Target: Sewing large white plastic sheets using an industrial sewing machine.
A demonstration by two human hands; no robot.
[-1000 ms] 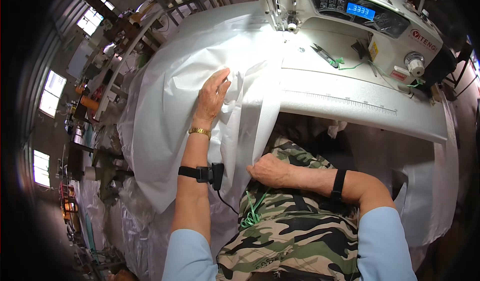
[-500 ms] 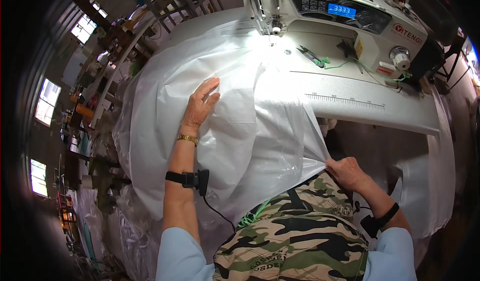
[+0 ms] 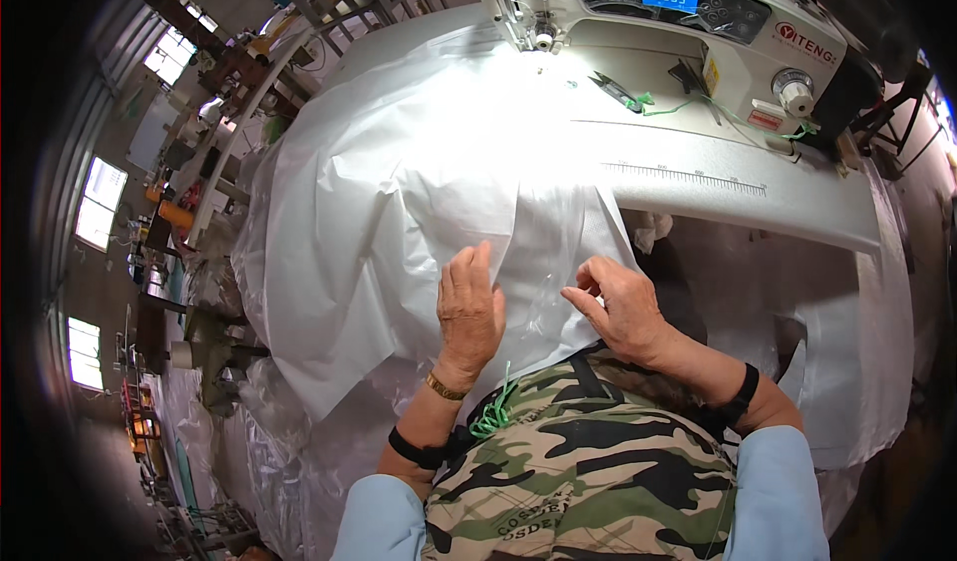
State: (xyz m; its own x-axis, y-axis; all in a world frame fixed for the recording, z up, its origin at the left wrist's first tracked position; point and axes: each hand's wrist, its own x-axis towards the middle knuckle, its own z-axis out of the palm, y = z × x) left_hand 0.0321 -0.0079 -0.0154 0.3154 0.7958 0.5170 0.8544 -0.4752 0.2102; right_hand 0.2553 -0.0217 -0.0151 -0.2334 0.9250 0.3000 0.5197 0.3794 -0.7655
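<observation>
A large sheet of glossy white plastic (image 3: 349, 232) drapes over the sewing table and down toward my lap, with folds running from the needle area. My left hand (image 3: 469, 307) is over the near part of the sheet, fingers stretched out and holding nothing; whether it presses on the plastic I cannot tell. Just to its right, my right hand (image 3: 620, 310) hovers by the sheet's right edge, its fingers bent and the thumb apart from them, nothing visible between them. Beyond both hands stands a white sewing machine (image 3: 653, 22), its lamp glaring on the plastic under the needle.
Thread snips (image 3: 617, 92) with green thread lie on the machine bed, near a dark small tool (image 3: 688, 77). A ruler scale (image 3: 688, 177) runs along the table edge. Green cords (image 3: 493, 411) hang at my camouflage apron (image 3: 598, 461). Clear plastic (image 3: 274, 411) heaps up at left.
My right hand has let go of the sheet's edge and moved left. My left hand has drawn back toward me and right. The sheet's near right edge has slackened.
</observation>
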